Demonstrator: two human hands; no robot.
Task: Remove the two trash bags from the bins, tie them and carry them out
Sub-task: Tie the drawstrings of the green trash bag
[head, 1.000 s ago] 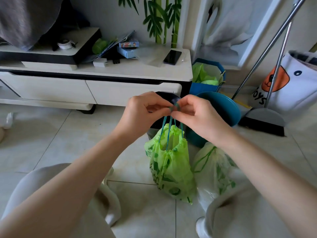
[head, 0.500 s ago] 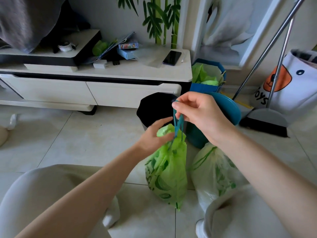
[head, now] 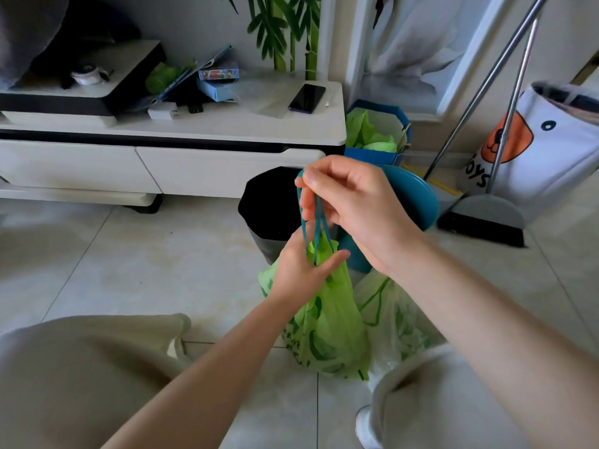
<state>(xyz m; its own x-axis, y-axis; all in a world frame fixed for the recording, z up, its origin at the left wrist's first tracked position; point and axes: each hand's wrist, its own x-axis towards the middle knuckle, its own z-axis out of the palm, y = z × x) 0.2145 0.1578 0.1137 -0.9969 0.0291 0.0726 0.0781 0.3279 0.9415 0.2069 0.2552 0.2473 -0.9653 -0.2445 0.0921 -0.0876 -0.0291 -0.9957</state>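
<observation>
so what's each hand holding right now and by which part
The right hand pinches the teal drawstrings of the green trash bag near their top. The left hand grips the bag's gathered neck, just below the strings.

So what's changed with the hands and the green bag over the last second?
The left hand let go of the teal drawstrings and dropped to the green bag's neck, where its grip pinches the gathered plastic. The right hand kept the strings and pulls them up, cinching the mouth. The second bag, black bin and broom stayed put.
</observation>
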